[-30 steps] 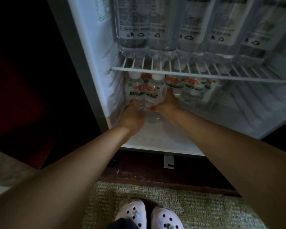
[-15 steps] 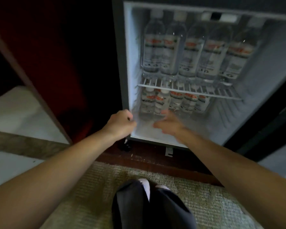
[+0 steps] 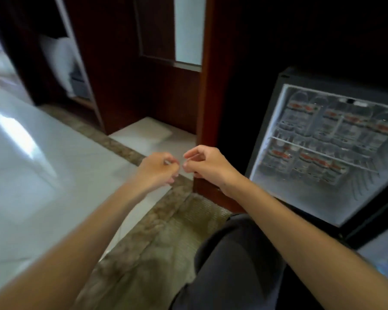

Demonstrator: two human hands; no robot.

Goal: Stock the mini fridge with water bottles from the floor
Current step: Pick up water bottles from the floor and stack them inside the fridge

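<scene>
Water bottles (image 3: 323, 121) stand upright in tight rows on both levels of the mini fridge (image 3: 267, 135), saving room. Beside it, the left hand (image 3: 159, 168) and right hand (image 3: 208, 166) hover empty and loosely curled, likely free to fetch more.

Water bottles (image 3: 323, 139) in fridge, red-banded labels, print too blurred to read

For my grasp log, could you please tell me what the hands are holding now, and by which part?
Nothing: both the left hand and right hand hang loosely curled and empty, outside the fridge.
</scene>
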